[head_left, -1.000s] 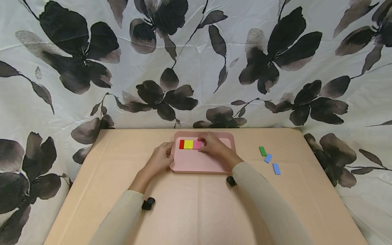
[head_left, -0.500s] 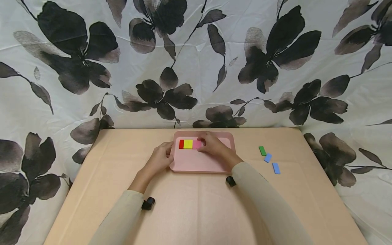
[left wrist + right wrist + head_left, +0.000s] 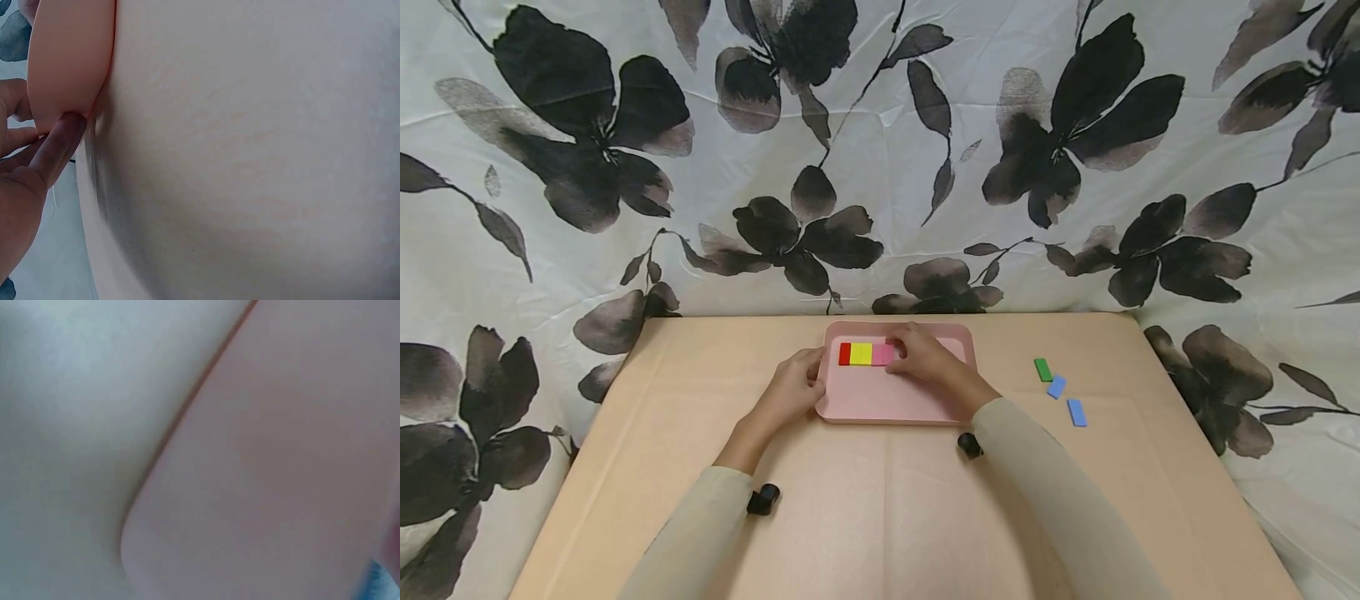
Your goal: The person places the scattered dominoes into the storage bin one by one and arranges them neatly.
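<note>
A pink tray point(image 3: 887, 402) lies near the far edge of the table. Inside it, a red tile point(image 3: 845, 354), yellow tiles point(image 3: 861, 354) and pink tiles point(image 3: 877, 355) form a row, sides touching. My left hand point(image 3: 786, 385) grips the tray's left side; in the left wrist view its thumb and fingers point(image 3: 53, 147) close on the tray's rounded corner. Over the row's right end, my right hand point(image 3: 928, 360) pinches a pink tile, partly hidden by the fingers. The right wrist view has mostly the tray's outer wall point(image 3: 269, 456), blurred, without the fingertips.
To the right of the tray, a green tile point(image 3: 1043, 371) and two blue tiles point(image 3: 1077, 413) lie loose on the table point(image 3: 850, 517). A white cloth with dark flowers point(image 3: 925, 200) hangs behind the table.
My right wrist and forearm have shifted very slightly to the right, while the fingers stay at the pink tile. The left hand, tray and loose tiles keep their places.
</note>
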### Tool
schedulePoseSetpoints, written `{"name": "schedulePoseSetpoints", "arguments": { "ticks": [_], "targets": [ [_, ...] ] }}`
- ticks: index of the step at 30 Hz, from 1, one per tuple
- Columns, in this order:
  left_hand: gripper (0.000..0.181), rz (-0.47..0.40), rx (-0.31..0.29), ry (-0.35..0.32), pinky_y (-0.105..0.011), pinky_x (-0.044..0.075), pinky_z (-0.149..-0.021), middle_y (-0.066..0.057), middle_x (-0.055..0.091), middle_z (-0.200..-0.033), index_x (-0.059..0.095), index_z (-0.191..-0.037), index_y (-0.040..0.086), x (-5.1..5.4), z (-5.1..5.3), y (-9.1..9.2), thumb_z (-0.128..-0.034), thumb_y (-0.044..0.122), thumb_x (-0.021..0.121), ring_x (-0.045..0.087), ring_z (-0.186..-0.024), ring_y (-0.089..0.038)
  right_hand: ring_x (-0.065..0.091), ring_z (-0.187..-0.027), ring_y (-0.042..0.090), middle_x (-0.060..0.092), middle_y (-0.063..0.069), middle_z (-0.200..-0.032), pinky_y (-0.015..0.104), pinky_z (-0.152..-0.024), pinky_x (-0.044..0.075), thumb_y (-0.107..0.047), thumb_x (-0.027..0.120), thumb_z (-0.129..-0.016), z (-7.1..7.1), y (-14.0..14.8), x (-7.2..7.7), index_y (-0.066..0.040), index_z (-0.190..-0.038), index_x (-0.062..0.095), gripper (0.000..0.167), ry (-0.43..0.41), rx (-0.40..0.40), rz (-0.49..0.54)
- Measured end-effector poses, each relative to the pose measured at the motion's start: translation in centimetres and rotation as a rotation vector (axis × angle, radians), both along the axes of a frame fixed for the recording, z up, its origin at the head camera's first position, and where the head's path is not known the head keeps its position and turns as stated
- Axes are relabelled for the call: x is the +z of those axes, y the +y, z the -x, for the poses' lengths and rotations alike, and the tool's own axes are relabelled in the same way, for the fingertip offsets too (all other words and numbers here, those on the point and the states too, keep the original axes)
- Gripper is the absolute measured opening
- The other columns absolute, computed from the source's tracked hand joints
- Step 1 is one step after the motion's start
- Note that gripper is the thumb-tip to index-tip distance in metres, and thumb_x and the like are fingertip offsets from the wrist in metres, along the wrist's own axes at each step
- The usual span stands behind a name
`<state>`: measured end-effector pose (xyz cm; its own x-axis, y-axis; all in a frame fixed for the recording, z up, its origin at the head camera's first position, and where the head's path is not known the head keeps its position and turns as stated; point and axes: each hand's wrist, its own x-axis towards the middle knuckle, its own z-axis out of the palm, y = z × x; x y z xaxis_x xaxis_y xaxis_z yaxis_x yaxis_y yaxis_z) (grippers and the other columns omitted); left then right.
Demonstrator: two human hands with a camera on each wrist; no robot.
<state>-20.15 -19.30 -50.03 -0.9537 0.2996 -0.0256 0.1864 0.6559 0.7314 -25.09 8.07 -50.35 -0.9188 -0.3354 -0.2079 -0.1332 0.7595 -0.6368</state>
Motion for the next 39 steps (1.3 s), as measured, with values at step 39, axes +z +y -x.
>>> {"name": "schedulePoseSetpoints", "arguments": {
  "ticks": [39],
  "targets": [
    [0.061, -0.002, -0.004, -0.003, -0.038, 0.062, -0.087, -0.02, 0.059, -0.142, 0.049, -0.15, -0.004, 0.0, 0.1, 0.0, -0.091, 0.002, 0.062, 0.065, -0.101, -0.027, 0.058, -0.124, 0.044, 0.056, 0.022, -0.139, 0.059, -0.103, 0.051, -0.013, 0.076, -0.093, -7.9, 20.4, 3.3, -0.001, -0.141, 0.058, 0.053, 0.183, -0.213, 0.02]
  ]
}}
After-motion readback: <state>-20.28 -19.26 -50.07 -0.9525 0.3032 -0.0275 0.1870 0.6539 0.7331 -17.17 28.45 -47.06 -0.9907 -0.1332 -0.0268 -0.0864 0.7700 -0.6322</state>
